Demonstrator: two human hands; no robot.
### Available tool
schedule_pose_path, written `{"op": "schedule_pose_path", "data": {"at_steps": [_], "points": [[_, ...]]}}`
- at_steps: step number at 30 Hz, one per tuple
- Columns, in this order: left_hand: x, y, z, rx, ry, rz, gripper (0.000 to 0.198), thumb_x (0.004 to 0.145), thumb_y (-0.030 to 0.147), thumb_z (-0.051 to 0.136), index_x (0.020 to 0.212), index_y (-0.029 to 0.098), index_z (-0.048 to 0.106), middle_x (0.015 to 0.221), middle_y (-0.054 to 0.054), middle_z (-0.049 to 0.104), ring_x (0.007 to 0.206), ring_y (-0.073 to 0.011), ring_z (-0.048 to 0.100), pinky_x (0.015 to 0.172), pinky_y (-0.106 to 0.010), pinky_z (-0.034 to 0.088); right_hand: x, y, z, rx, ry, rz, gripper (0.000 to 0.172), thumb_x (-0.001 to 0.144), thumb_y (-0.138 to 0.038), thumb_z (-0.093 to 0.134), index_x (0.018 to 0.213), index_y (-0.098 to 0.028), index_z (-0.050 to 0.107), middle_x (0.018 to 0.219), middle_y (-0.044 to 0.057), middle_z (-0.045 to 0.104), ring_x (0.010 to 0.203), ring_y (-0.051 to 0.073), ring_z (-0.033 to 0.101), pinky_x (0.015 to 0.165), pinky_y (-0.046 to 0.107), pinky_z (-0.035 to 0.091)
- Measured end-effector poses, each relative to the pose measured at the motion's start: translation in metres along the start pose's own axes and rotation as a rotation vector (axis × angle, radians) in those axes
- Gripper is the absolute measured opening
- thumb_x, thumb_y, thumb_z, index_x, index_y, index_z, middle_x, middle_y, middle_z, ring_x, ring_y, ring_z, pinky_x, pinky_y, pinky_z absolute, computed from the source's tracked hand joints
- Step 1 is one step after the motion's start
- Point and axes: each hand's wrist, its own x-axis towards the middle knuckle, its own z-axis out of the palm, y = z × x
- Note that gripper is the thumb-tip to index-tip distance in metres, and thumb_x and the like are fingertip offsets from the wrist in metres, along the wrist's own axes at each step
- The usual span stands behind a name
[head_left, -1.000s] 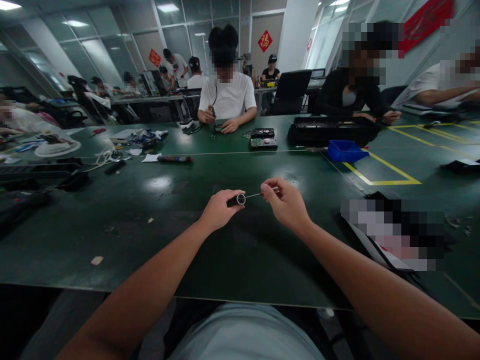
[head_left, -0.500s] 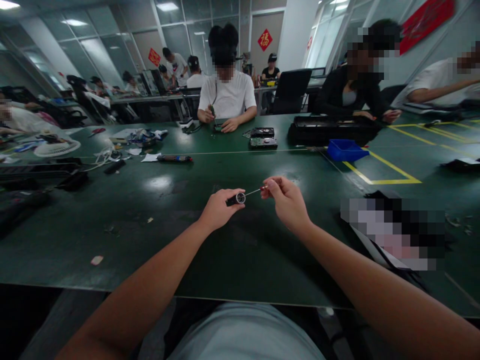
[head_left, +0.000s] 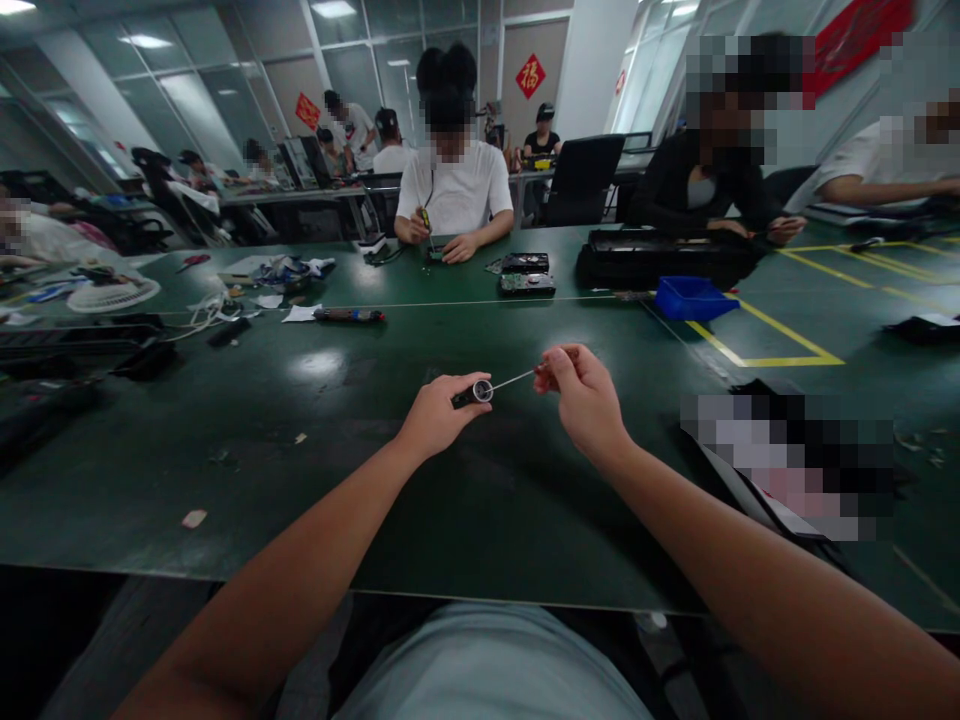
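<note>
Hands: both closed around objects and raised over the green surface (head_left: pixel 480 535); clock directions below are read from the cylinder, with 12 o'clock pointing away from the wearer.
Left hand (head_left: pixel 436 414): grips a short black cylinder (head_left: pixel 465 397) between thumb and fingers, its pale-rimmed mouth turned toward 3 o'clock and the viewer.
Right hand (head_left: pixel 589 392): at 3 o'clock, pinches the reddish handle end of a thin metal-shafted tool (head_left: pixel 514 379).
Shaft: slants down from the right hand to the cylinder's mouth, its tip overlapping the opening; whether it touches the inner wall cannot be told.
Cylinder interior: dark within the rim; detail too small to make out.
Blue bin (head_left: pixel 694 305): on the surface at 2 o'clock, well apart from the hands; its contents cannot be made out.
Black housing (head_left: pixel 660 268): long and low, also toward 2 o'clock, just beyond the bin; interior too dark to read.
Metal-cased units (head_left: pixel 526 285): two, close together, between 12 and 1 o'clock.
Pen-shaped tool (head_left: pixel 349 316): lying at 10 o'clock, one end beside white paper (head_left: pixel 301 314).
Co-worker (head_left: pixel 459 190): seated at 12 o'clock across the surface, holding a yellow-and-black driver (head_left: pixel 425 217).
</note>
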Motion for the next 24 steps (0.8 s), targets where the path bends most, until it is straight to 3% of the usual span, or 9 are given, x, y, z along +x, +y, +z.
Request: {"op": "schedule_pose_path", "data": {"at_steps": [10, 14, 24], "points": [[0.0, -0.002, 0.001, 0.008, 0.001, 0.039, 0.043, 0.083, 0.027, 0.076, 0.125, 0.027, 0.067, 0.119, -0.003, 0.072, 0.109, -0.0235, 0.064, 0.099, -0.042, 0.047, -0.01, -0.01, -0.001, -0.351, -0.102, -0.196, 0.018, 0.099, -0.037, 0.048, 0.095, -0.022, 0.057, 0.077, 0.002, 0.067, 0.069, 0.017, 0.065, 0.067, 0.033, 0.05], [0.0, -0.004, 0.003, 0.015, 0.004, 0.043, 0.04, 0.084, 0.025, 0.075, 0.124, 0.027, 0.068, 0.121, -0.004, 0.072, 0.112, -0.0233, 0.063, 0.101, -0.043, 0.046, -0.01, -0.008, -0.001, -0.323, -0.159, -0.201, 0.016, 0.098, -0.037, 0.049, 0.097, -0.023, 0.056, 0.077, 0.002, 0.068, 0.071, 0.017, 0.066, 0.068, 0.033, 0.052], [0.001, -0.006, 0.004, 0.029, 0.021, 0.047, 0.041, 0.083, 0.023, 0.076, 0.123, 0.028, 0.068, 0.119, -0.004, 0.072, 0.111, -0.0234, 0.063, 0.1, -0.043, 0.046, -0.014, -0.007, 0.002, -0.363, -0.144, -0.214, 0.014, 0.099, -0.036, 0.048, 0.099, -0.023, 0.055, 0.081, 0.003, 0.071, 0.077, 0.019, 0.07, 0.072, 0.035, 0.052]]}}
